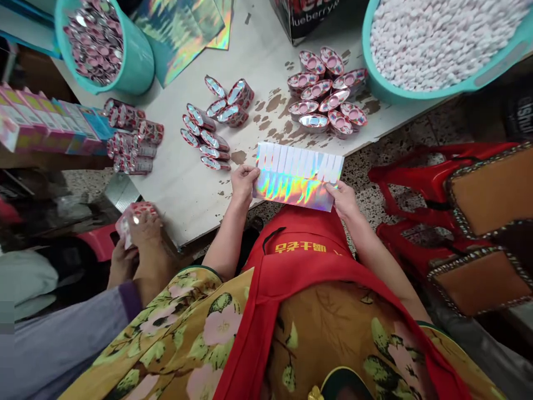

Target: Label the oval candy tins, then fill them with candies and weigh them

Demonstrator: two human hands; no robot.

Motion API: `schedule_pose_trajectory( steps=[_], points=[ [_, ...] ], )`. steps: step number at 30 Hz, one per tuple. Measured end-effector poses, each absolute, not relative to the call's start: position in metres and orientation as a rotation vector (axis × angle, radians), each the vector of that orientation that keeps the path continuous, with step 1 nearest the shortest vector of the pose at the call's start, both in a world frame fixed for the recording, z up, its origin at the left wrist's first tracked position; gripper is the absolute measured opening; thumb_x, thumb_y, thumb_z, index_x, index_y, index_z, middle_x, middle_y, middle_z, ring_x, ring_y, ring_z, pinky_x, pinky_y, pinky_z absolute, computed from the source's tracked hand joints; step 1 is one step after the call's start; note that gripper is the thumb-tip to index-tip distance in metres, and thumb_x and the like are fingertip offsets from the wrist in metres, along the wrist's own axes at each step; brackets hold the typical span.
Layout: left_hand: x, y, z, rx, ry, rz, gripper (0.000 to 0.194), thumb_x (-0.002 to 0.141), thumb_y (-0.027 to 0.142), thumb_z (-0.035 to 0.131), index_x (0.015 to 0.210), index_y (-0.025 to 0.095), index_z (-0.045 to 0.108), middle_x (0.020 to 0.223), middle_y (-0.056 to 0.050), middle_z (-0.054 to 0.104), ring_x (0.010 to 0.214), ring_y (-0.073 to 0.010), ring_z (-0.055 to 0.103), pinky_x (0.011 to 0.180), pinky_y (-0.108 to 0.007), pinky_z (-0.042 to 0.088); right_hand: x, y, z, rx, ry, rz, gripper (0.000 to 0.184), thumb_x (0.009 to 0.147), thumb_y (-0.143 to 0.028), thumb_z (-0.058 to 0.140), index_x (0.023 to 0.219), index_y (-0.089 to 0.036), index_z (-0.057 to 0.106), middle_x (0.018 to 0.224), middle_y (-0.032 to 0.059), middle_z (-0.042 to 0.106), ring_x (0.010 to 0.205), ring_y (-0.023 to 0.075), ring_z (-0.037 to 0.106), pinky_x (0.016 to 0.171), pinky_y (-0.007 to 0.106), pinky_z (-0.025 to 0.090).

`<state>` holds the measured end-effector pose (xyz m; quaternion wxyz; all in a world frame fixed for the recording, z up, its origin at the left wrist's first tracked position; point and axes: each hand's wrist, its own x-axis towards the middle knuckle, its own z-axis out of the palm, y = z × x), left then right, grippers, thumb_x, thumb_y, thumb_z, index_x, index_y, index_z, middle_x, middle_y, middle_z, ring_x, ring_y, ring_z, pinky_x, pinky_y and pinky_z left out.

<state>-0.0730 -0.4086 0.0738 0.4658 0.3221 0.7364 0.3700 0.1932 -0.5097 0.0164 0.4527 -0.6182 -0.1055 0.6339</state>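
Observation:
Between my two hands is a shiny holographic sheet (291,191) with a row of pale strips along its far half. My left hand (245,180) pinches its left edge, and my right hand (342,199) pinches the right edge. The sheet is held over the near edge of the white table (183,200). Beyond it stand small oval containers with patterned red and pink wrapping: a larger cluster (327,91) at right, and smaller groups (206,136) at left with silvery tops.
A turquoise bucket (139,64) of small shiny pieces and a turquoise basin (416,94) of white tablets stand at the back. More holographic sheets (183,33) lie between. At left, a co-worker's hands (144,228) hold a pinkish packet. Red stools (400,172) are at right.

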Motion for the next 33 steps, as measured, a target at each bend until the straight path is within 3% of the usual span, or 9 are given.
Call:
schedule_pose_trajectory(
  steps=[8,11,13,15,17,21,26,30,33],
  points=[
    [-0.045,-0.439,0.096,0.804,1.658,0.874,0.016,0.07,0.014,0.074,0.068,0.017,0.058,0.059,0.003,0.054,0.051,-0.0073,0.044,0.048,-0.019,0.032,0.233,-0.56,0.073,-1.49,-0.411,1.435,0.041,0.065,-0.05,0.081,0.094,-0.024,0.068,0.087,0.0021,0.075,0.083,0.0201,0.07,0.077,0.036,0.059],
    [-0.043,-0.449,0.098,0.942,1.697,0.81,0.017,0.074,0.021,0.073,0.071,0.018,0.056,0.063,0.002,0.056,0.054,-0.0098,0.049,0.051,-0.021,0.039,0.237,-0.574,0.087,-1.507,-0.435,1.353,0.037,0.07,-0.05,0.078,0.095,-0.026,0.064,0.093,0.0021,0.075,0.086,0.0205,0.071,0.078,0.037,0.06],
    [-0.038,-0.457,0.102,1.213,1.79,0.8,0.014,0.077,0.025,0.072,0.08,0.019,0.06,0.078,-0.002,0.064,0.072,-0.0152,0.061,0.064,-0.027,0.051,0.238,-0.583,0.096,-1.528,-0.439,1.289,0.036,0.072,-0.048,0.076,0.097,-0.026,0.061,0.094,0.0022,0.075,0.085,0.0205,0.072,0.076,0.037,0.061],
    [-0.025,-0.465,0.109,1.634,1.762,0.78,0.022,0.081,0.03,0.071,0.099,0.021,0.064,0.11,-0.008,0.07,0.108,-0.0231,0.065,0.089,-0.037,0.055,0.24,-0.591,0.105,-1.538,-0.443,1.241,0.037,0.074,-0.046,0.075,0.1,-0.025,0.058,0.094,0.0027,0.076,0.084,0.0205,0.072,0.077,0.037,0.061],
    [0.0,-0.475,0.116,2.036,1.449,0.69,0.04,0.085,0.039,0.072,0.121,0.025,0.062,0.139,-0.01,0.061,0.138,-0.0278,0.05,0.109,-0.047,0.046,0.244,-0.598,0.115,-1.536,-0.449,1.208,0.04,0.074,-0.043,0.075,0.104,-0.024,0.057,0.093,0.0031,0.076,0.083,0.0205,0.073,0.079,0.038,0.061],
    [0.071,-0.494,0.12,2.287,0.539,0.453,0.065,0.087,0.061,0.067,0.143,0.031,0.052,0.154,-0.01,0.051,0.154,-0.0298,0.031,0.121,-0.051,0.034,0.258,-0.616,0.136,-1.574,-0.468,1.18,0.044,0.073,-0.041,0.076,0.108,-0.024,0.057,0.087,0.0016,0.077,0.073,0.0198,0.072,0.073,0.037,0.061],
    [0.142,-0.511,0.111,2.219,0.217,0.393,0.073,0.09,0.063,0.062,0.153,0.032,0.042,0.158,-0.012,0.047,0.154,-0.0302,0.031,0.123,-0.053,0.028,0.285,-0.645,0.158,-1.663,-0.511,1.139,0.038,0.074,-0.043,0.075,0.102,-0.024,0.059,0.083,0.0,0.076,0.071,0.0198,0.072,0.068,0.036,0.06],
    [0.167,-0.524,0.109,2.143,0.164,0.337,0.054,0.092,0.052,0.066,0.141,0.032,0.056,0.141,-0.009,0.065,0.134,-0.0269,0.058,0.121,-0.052,0.027,0.298,-0.668,0.17,-1.748,-0.498,1.056,0.036,0.072,-0.044,0.076,0.097,-0.025,0.058,0.087,0.0007,0.076,0.076,0.0193,0.072,0.071,0.035,0.059],
    [0.176,-0.536,0.116,2.083,0.181,0.345,0.034,0.092,0.046,0.068,0.121,0.028,0.069,0.118,-0.005,0.076,0.111,-0.0234,0.07,0.116,-0.048,0.034,0.298,-0.684,0.176,-1.867,-0.442,0.923,0.037,0.071,-0.044,0.078,0.092,-0.024,0.055,0.077,-0.0011,0.073,0.068,0.017,0.067,0.064,0.032,0.054]
  ],
)
